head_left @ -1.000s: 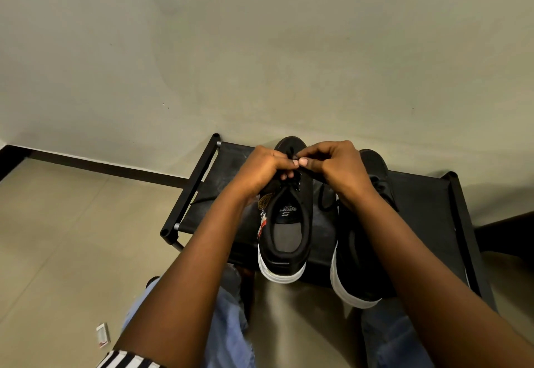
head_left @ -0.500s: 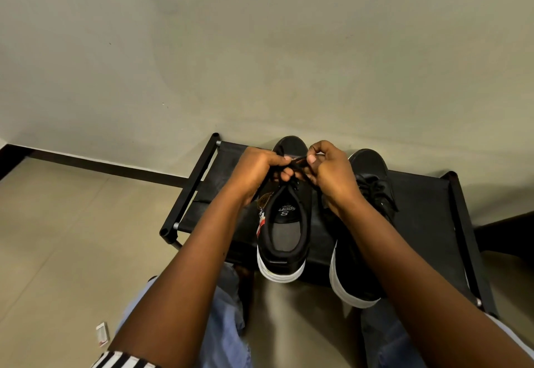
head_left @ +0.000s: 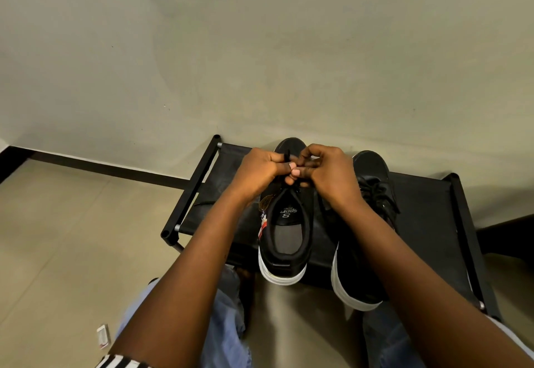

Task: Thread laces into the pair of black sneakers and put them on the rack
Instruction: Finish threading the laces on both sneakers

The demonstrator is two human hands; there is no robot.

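black lace (head_left: 287,156) is pinched by left hand (head_left: 258,171) and right hand (head_left: 329,173) over the left sneaker (head_left: 286,223) on the rack (head_left: 427,208) beside its laced mate (head_left: 372,188); pull both ends evenly, i'd judge.

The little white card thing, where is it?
In the head view the small white card lies on the floor at the bottom left, beside the person's blue jeans and left of the black rack.
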